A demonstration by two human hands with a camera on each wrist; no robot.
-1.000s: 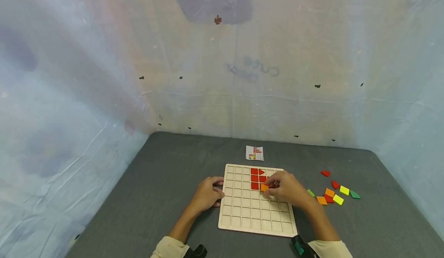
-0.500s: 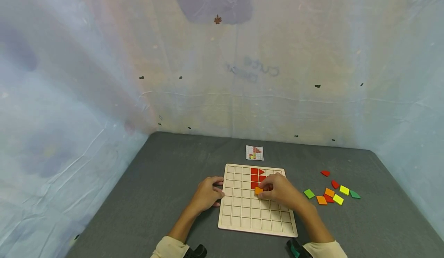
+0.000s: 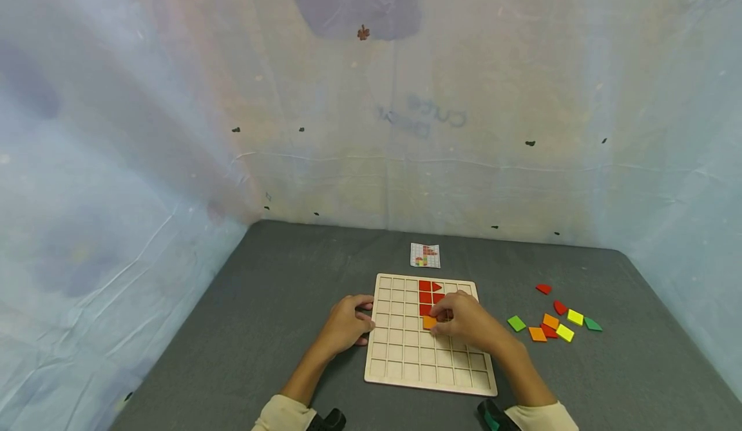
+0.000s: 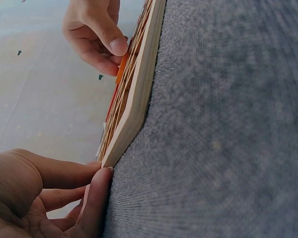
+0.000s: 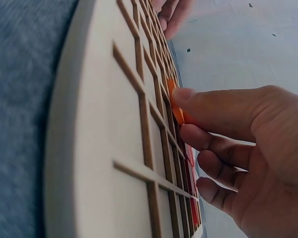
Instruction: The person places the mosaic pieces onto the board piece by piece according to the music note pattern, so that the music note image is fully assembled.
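A light wooden grid board (image 3: 402, 355) lies on the grey table, with several red tiles (image 3: 426, 297) set in its upper cells. My left hand (image 3: 346, 323) grips the board's left edge; in the left wrist view, thumb and fingers pinch the rim. Just below the red column, my right hand (image 3: 468, 320) pinches an orange square tile (image 3: 429, 323) between thumb and finger. In the right wrist view the orange tile (image 5: 175, 101) sits tilted against the grid ridges. My right hand hides some of the board's right-hand cells.
Right of the board lie loose tiles: a light green one (image 3: 516, 323), orange ones (image 3: 537, 334), yellow ones (image 3: 575, 317), red ones (image 3: 543, 288) and a dark green one (image 3: 592, 324). A small pattern card (image 3: 425, 256) lies behind the board. A pale curtain (image 3: 371, 180) hangs beyond the table.
My right hand has shifted left and slightly nearer with the orange tile, from beside the red column to just beneath it. The left hand and board have stayed put.
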